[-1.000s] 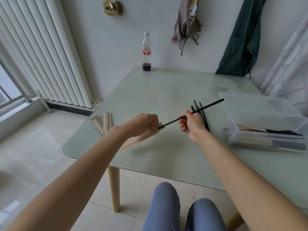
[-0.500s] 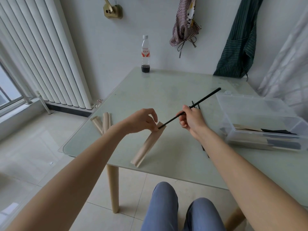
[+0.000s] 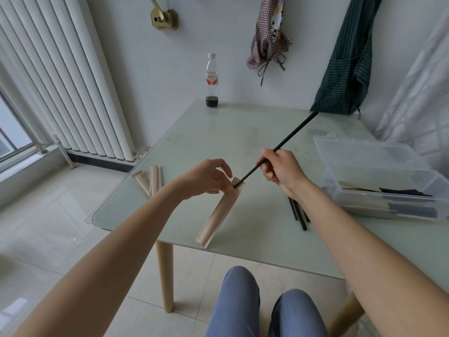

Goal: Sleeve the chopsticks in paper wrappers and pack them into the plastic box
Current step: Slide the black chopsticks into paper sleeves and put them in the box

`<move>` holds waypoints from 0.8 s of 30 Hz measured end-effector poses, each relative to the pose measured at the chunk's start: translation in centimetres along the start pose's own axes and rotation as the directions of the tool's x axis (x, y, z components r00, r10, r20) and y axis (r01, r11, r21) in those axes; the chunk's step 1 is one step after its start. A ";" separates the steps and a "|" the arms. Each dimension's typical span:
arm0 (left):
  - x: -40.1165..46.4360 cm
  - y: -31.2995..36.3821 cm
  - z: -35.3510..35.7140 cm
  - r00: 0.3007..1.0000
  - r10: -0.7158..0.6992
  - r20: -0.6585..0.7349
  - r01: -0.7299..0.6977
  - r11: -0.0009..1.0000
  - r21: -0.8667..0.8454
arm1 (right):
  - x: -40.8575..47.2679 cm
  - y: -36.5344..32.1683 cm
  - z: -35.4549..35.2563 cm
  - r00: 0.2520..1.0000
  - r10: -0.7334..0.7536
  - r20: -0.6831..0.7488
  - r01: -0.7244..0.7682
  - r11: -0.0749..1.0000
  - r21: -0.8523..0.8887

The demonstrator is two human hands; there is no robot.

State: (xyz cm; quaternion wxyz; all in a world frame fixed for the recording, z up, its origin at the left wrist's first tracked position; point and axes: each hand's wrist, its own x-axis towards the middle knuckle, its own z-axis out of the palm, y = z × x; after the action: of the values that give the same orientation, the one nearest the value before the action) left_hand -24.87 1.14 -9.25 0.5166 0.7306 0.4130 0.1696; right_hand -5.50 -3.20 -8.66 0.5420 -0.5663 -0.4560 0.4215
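Note:
My left hand (image 3: 209,177) pinches the open top of a tan paper wrapper (image 3: 218,214), which slants down toward the table's front edge. My right hand (image 3: 283,170) grips a black chopstick (image 3: 290,136) near its middle; its lower tip sits in the wrapper's mouth and its upper end points to the back right. Loose black chopsticks (image 3: 300,214) lie on the glass, partly hidden under my right forearm. At the right stands the clear plastic box (image 3: 364,156), open, with sleeved chopsticks lying inside.
Spare paper wrappers (image 3: 149,180) lie near the glass table's (image 3: 218,132) left edge. A plastic bottle (image 3: 212,81) stands at the table's back by the wall. A white radiator (image 3: 73,81) stands to the left. My knees show below the front edge.
The wrapper has swung from nearly flat to slanting downward, and the chopstick has tilted steeper with its tip now in the wrapper's mouth. Both hands rose slightly.

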 end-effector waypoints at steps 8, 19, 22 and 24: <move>0.0 1.2 0.6 0.994 0.101 -0.051 -0.092 0.985 0.148 | -0.2 0.1 0.9 0.996 0.043 -0.084 -0.044 0.999 -0.005; -0.2 2.0 0.5 0.995 0.060 -0.074 -0.056 0.997 0.051 | -0.5 -0.1 0.3 0.982 0.062 -0.177 -0.029 0.982 0.188; -0.1 2.1 0.8 0.992 0.079 -0.100 -0.073 0.995 0.066 | -0.6 0.1 0.1 0.979 0.020 -0.201 0.021 0.979 0.201; 0.0 2.3 1.3 0.989 0.086 -0.122 -0.081 0.996 0.041 | -0.7 0.4 0.8 0.991 0.008 -0.134 0.008 0.992 0.124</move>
State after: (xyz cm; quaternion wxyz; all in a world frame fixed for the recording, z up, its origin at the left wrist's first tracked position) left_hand -23.02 0.10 -7.72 0.4693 0.7445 0.4162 0.2286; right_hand -6.42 -3.72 -9.11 0.6054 -0.5586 -0.3917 0.4100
